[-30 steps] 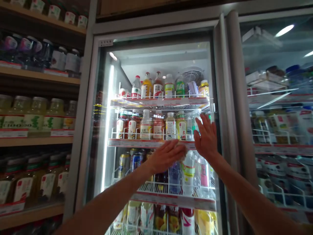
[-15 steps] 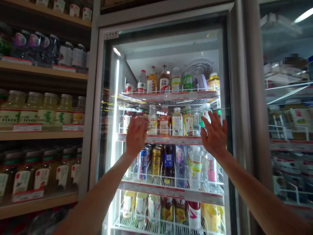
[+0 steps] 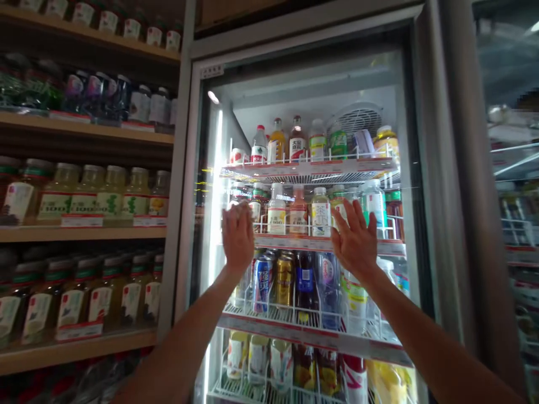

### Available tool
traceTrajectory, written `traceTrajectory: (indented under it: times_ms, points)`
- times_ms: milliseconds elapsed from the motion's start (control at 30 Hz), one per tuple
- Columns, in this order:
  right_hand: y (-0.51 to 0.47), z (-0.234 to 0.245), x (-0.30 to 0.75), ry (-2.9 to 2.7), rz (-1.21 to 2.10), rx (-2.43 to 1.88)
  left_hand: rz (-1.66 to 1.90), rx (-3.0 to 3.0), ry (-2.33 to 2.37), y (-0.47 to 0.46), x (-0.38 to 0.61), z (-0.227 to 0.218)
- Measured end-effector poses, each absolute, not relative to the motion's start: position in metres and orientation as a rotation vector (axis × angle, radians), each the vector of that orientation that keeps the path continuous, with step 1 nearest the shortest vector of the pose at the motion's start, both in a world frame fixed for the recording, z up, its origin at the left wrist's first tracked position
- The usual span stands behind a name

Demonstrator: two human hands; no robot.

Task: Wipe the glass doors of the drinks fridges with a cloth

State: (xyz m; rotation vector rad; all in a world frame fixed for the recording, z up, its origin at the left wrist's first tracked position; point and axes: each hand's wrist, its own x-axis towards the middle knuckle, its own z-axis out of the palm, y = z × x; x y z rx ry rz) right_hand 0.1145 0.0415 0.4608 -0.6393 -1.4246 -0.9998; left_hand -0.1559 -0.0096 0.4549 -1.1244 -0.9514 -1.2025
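My left hand (image 3: 238, 238) is raised before the glass door (image 3: 290, 73) of a lit drinks cooler, fingers stretched upward and nothing in them. Its fingers cover part of the second shelf's left end. To its right, my right hand (image 3: 356, 238) is held up with fingers spread, also holding nothing. Whether either hand touches the glass I cannot tell. Between the hands show a pale bottle (image 3: 277, 209), a reddish bottle (image 3: 298, 210) and a white-labelled tea bottle (image 3: 320, 212). Below stand a blue can (image 3: 261, 285) and a gold can (image 3: 284, 281).
Wooden shelves (image 3: 84, 233) with rows of bottled drinks stand to the left. A metal door frame (image 3: 448, 196) borders the cooler, and another glass-fronted cooler (image 3: 511, 235) stands at the far right. Bottles line the cooler's top shelf (image 3: 309, 168).
My view has turned left, so the cooler sits further right in the picture. My right hand has shifted left across the shelves, closer to my left hand. Both hands stay raised.
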Motion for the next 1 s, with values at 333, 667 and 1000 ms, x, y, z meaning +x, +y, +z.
traceTrajectory:
  times_ms: [333, 667, 1000]
  points:
    - [0.040, 0.461, 0.114, -1.403, -1.050, -0.668, -1.331, -1.070, -0.976, -0.011, -0.163, 0.456]
    - [0.040, 0.460, 0.115, -1.414, -1.061, -0.655, -1.199, -1.222, -0.917, -0.011, -0.164, 0.445]
    - [0.042, 0.458, 0.115, -1.426, -1.002, -0.632, -1.094, -1.304, -0.887, -0.015, -0.163, 0.438]
